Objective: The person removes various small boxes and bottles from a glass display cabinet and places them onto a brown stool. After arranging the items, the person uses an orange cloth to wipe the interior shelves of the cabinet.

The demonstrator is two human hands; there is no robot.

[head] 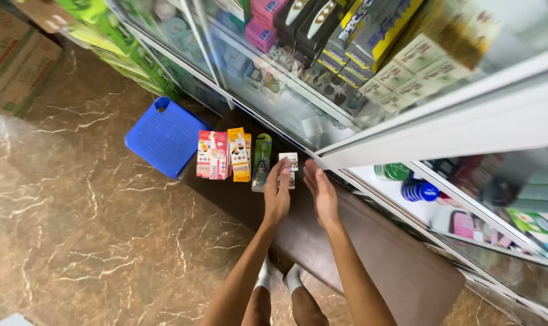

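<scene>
Brown marble-look floor (92, 241) fills the left of my head view; a dark brown low bench or ledge (376, 259) runs along the foot of a glass display cabinet (322, 78) packed with boxed goods; blue perforated plastic stool or crate (165, 136) sits at the ledge's far end; cardboard cartons (14, 60) stacked top left; green packs (129, 48) beside them.

On the ledge I see a row already laid out: two pink-and-white boxes (211, 155) side by side, touching an orange box (240, 154), then a green blister pack (261, 162) just beside it; last in line a small white box (288, 164).

My left hand (277, 193) lies flat with its fingers stretched forward, fingertips touching the small white box; I cannot tell whether it is pinching the box or only pressing it down; looks more like resting contact than a closed grip. My right hand (321, 194) is open and relaxed, palm turned inward, holding nothing, just beside the left and near the cabinet's white sliding-door frame (443, 130).

My judgement on progress: four items look set down and lined up; the white box is the fifth, at its place at the row's right end but not yet let go; ledge space to the right of it is unused; cabinet shelves remain full, including blue round tins (420, 191) and a green tub (396, 171) on the lower shelf; how many more belong in the row, I cannot tell.
</scene>
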